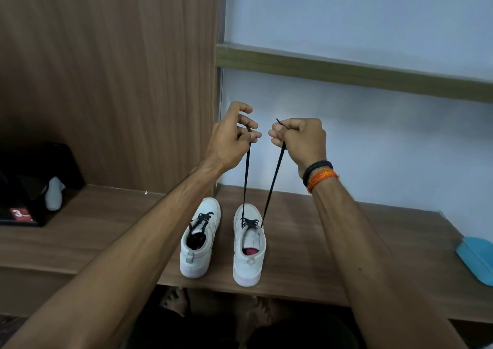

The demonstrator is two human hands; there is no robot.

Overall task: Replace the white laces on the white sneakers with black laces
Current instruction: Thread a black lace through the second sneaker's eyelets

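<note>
Sneakers stand side by side on the wooden shelf, heels toward the person, toes toward the wall: the left sneaker already wears black lacing, the right sneaker is laced only across its front eyelets. From those eyelets the black lace rises in two taut strands, almost vertical, to hands held high above the shoe and close together but not touching. The left hand pinches one strand, the right hand is curled round the other; both sit about equally near, so evening the ends looks like the step in hand
</note>
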